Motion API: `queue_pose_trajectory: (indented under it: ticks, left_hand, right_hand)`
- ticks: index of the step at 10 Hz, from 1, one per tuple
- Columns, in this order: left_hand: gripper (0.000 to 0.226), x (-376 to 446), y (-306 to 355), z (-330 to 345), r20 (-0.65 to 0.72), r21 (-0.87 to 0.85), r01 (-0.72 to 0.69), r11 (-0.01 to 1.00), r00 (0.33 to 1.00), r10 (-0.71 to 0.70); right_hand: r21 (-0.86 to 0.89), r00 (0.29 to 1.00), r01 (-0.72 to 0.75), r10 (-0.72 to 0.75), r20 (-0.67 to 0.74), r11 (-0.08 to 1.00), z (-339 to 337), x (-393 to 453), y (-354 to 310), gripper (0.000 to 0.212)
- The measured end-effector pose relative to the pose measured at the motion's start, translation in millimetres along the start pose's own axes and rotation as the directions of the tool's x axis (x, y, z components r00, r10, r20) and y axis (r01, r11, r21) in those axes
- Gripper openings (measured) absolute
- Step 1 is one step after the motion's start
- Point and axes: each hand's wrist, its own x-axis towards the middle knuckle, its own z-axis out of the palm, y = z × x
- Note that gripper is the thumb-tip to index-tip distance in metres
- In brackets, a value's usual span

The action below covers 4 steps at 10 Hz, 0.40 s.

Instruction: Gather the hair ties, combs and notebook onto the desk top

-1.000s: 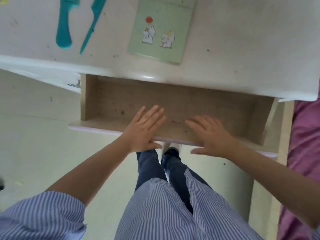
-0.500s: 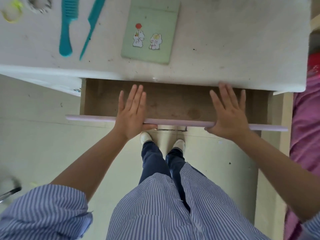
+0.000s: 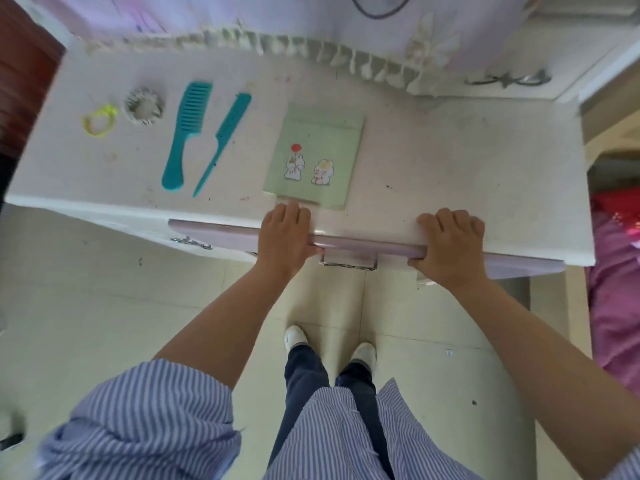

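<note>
The yellow hair tie, grey hair tie, wide comb, tail comb and notebook all lie on the tabletop, so the gathering looks done. The left hand and right hand each grip the drawer front, fingers curled over its top edge. Only shutting it seems left.

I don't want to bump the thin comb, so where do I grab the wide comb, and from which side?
Take the wide comb by its handle, the smooth toothless end nearest the front edge of the desk. Come from above and from its left: the thin comb lies close on its right, while the left side is bare desk.
</note>
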Motion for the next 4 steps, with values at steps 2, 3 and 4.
queue_pose_trajectory:
  ticks: [2,3,4]
  left_hand:
    - [0.054,-5,-12,22,-0.118,-0.143,0.018,0.989,0.992,-0.035]
    - [0.05,-13,-14,36,-0.173,-0.185,0.083,0.979,0.978,-0.115]
    - [0.064,-16,-9,56,-0.011,-0.259,0.206,0.944,0.976,-0.216]
  right_hand:
    - [-0.006,0.998,-0.046,0.047,0.038,0.999,-3,-2,-6,0.058]
    - [0.204,0.957,-0.183,0.126,0.262,0.962,-11,9,-7,0.057]
    - [0.785,0.96,-0.277,0.184,0.209,0.554,-48,25,-6,0.028]
